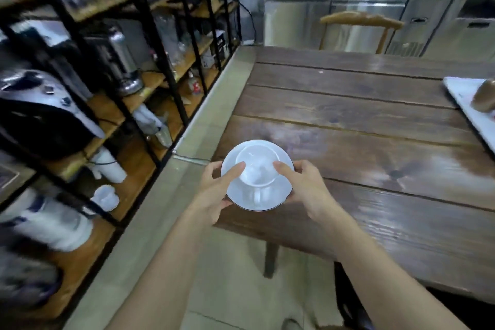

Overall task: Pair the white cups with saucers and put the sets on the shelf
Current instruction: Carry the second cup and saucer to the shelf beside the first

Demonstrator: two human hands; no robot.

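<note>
A white cup (258, 166) stands upright on a white saucer (278, 194), its handle pointing toward me. Both my hands carry this set over the near left corner of the wooden table (375, 142). My left hand (218, 190) grips the saucer's left rim, with its thumb resting on the cup's edge. My right hand (302, 186) holds the right rim, thumb against the cup's other side. The black-framed shelf (144, 80) with wooden boards stands to my left.
The shelf holds a metal grinder (122, 61), a dark appliance (40, 115), white jugs (108, 166) and glassware. A white tray (466, 104) with a brown item lies at the table's right edge. A wooden chair (359, 21) and steel cabinets stand behind. A tiled aisle separates table and shelf.
</note>
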